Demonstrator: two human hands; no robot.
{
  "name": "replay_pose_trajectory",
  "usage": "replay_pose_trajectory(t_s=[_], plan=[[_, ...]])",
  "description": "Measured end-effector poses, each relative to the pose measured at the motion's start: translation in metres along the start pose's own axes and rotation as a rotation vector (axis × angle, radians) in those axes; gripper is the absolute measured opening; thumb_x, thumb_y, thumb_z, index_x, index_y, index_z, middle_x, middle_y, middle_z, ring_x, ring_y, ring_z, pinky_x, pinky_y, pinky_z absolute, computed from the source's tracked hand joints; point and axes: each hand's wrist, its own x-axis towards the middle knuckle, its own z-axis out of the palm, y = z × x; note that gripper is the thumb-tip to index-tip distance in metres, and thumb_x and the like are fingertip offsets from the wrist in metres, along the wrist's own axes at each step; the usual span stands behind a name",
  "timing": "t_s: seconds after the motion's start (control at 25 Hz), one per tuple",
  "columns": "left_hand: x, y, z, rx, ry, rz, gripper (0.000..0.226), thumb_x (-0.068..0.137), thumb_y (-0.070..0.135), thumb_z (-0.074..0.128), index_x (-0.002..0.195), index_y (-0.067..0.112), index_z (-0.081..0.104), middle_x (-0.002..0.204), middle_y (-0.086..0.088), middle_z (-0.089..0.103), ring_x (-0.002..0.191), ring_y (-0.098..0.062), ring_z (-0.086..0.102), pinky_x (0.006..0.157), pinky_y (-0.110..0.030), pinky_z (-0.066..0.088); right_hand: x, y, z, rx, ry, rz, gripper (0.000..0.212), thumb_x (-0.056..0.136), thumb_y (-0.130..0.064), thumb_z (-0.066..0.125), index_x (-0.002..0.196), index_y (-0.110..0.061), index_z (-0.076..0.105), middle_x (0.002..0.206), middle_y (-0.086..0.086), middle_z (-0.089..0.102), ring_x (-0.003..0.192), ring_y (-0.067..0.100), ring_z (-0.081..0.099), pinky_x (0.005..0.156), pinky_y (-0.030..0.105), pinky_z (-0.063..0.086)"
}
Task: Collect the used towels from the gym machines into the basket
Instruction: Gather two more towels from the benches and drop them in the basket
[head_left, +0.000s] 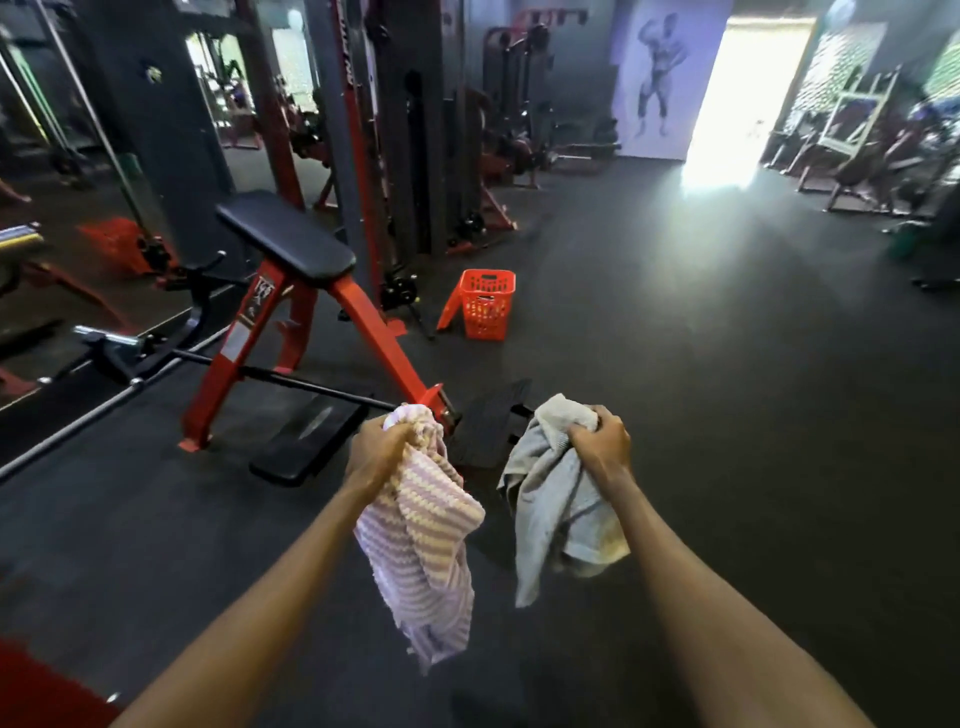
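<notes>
Both arms reach forward over the dark floor (753, 374). The left hand (378, 448) grips a bunched pink-and-cream striped towel (423, 535), which hangs below the fist. The right hand (602, 441) grips a grey towel (553, 514), also hanging loose and apart from the striped one. Farther off, a red basket (487, 306) stands on the floor with its lid (449, 307) leaning against its left side; something pale shows through its mesh. To the left of the basket stands a red-framed machine (270, 332) with a black pad (285, 236). A bright doorway (748, 93) and a wall poster (657, 78) lie at the far end.
</notes>
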Motion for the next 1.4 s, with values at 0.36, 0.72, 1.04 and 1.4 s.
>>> replay_pose_trajectory(t_s=[0.36,0.72,1.04,1.4], plan=[[0.11,0.062,0.123,-0.091,-0.129,0.044,0.024,0.055,0.029,0.056,0.07,0.013,0.068,0.074,-0.001,0.065,0.072,-0.019,0.056,0.072,-0.037,0.047,0.118,0.033,-0.055,0.028,0.153,0.088,0.043,0.066,-0.035,0.057,0.104,-0.02,0.07,0.105,0.01,0.069,0.096,0.028,0.066,0.082,0.033,0.051],[0.27,0.111,0.222,-0.092,-0.248,0.023,0.024,0.058,0.029,0.058,0.072,0.016,0.072,0.081,-0.001,0.072,0.08,-0.021,0.062,0.081,-0.041,0.051,0.262,0.032,-0.064,0.021,0.237,0.122,0.029,0.074,-0.025,0.06,0.102,-0.024,0.068,0.103,0.005,0.069,0.093,0.024,0.064,0.078,0.03,0.047],[0.382,0.165,0.311,-0.08,-0.25,0.018,0.013,0.081,0.024,0.058,0.079,0.019,0.07,0.08,0.006,0.067,0.077,-0.012,0.058,0.067,-0.03,0.039,0.4,0.048,-0.051,0.053,0.248,0.12,0.028,0.081,-0.008,0.062,0.108,-0.01,0.068,0.098,0.004,0.069,0.088,0.02,0.061,0.074,0.025,0.041],[0.527,0.236,0.448,-0.162,-0.116,-0.13,0.039,0.079,0.029,0.058,0.112,0.013,0.073,0.105,-0.004,0.071,0.094,-0.022,0.062,0.077,-0.031,0.042,0.638,0.081,-0.075,0.037,0.16,0.118,0.028,0.077,-0.016,0.062,0.104,-0.017,0.069,0.1,0.003,0.072,0.093,0.023,0.066,0.076,0.028,0.046]])
